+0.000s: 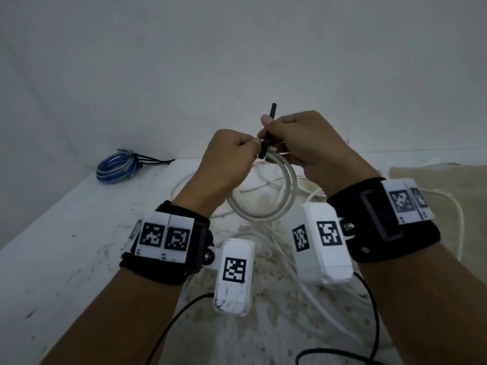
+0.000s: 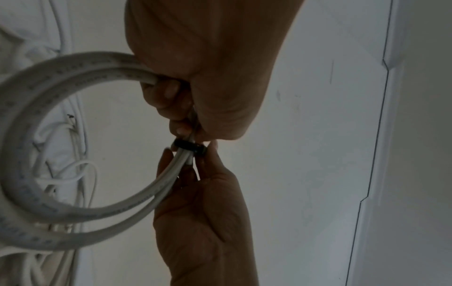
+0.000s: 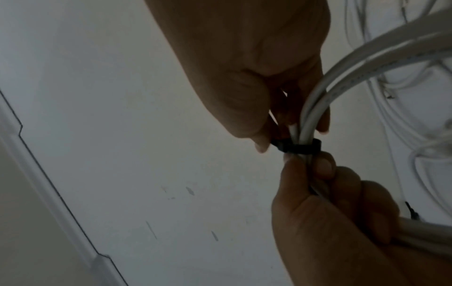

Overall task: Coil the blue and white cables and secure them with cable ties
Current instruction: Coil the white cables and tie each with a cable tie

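Note:
A white cable coil (image 1: 263, 204) hangs in the air over the table, held between both hands. My left hand (image 1: 245, 146) grips the bundled strands at the top of the coil (image 2: 73, 63). A black cable tie (image 1: 264, 146) wraps that bundle just beside my left fingers (image 2: 176, 108). My right hand (image 1: 274, 127) pinches the tie's tail, which sticks up past the thumb. In the right wrist view the tie (image 3: 298, 148) sits snug around the white strands (image 3: 367, 58). The blue cable coil (image 1: 116, 167) lies at the table's far left, bound with black ties.
Loose white cables (image 1: 279, 262) sprawl over the stained white table (image 1: 66, 246) under my hands. A beige cloth (image 1: 434, 180) covers the right side. Thin black wires (image 1: 369, 325) run from the wrist cameras near the front edge. A plain wall stands close behind.

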`<state>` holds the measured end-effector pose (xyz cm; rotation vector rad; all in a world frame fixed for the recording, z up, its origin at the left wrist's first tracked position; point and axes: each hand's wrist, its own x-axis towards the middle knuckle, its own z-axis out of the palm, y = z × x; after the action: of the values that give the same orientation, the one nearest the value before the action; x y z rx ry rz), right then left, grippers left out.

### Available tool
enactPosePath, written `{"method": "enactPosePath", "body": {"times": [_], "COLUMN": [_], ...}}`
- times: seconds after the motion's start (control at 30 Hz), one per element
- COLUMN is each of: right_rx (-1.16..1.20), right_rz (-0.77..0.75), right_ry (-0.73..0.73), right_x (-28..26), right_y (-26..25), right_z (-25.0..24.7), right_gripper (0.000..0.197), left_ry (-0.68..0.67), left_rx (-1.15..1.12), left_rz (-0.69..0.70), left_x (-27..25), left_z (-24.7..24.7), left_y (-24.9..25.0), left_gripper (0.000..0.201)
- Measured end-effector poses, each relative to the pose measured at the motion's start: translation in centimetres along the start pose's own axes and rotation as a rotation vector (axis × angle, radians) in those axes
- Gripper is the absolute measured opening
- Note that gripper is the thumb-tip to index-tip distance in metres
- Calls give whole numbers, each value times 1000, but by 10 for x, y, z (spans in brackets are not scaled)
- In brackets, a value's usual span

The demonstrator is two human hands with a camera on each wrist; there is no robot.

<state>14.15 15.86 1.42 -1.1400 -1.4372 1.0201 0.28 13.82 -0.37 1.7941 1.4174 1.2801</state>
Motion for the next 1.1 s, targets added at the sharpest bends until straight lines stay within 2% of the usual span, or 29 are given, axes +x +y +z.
{"method": "enactPosePath", "body": {"times": [0.1,0.2,0.3,0.4,0.6,0.73,0.8,0.87,1.1], "right_rx": [-75,-203,-365,-467,-336,-142,-120,-164,-365], "right_rz": [-86,-196,-238,-215,-103,-27,-27,-59,-245], "right_ry": [-48,18,123,188,160,104,95,102,53], "right_x": [-3,1,6,11,9,3,2,2,2], "right_y": [-3,-2,0,4,5,3,0,-1,-5], "right_z": [3,6,2,-3,-3,-5,-7,-7,-1], "right_gripper": [26,27,30,31,33,32,30,24,16], "left_ry": [22,12,-28,-84,-127,-102,-69,-35,-40], "left_rx": [-29,-40,-18,8,26,0,-38,-110,-214], "left_rz": [-52,-37,39,131,188,171,147,85,-77], "left_x": [2,2,-1,-5,-6,-5,-3,-1,0], "left_z": [0,-1,0,2,1,3,4,4,2], "left_y": [-2,-2,1,6,4,4,3,1,-1], "left_gripper": [34,42,43,42,41,41,31,23,20]}}
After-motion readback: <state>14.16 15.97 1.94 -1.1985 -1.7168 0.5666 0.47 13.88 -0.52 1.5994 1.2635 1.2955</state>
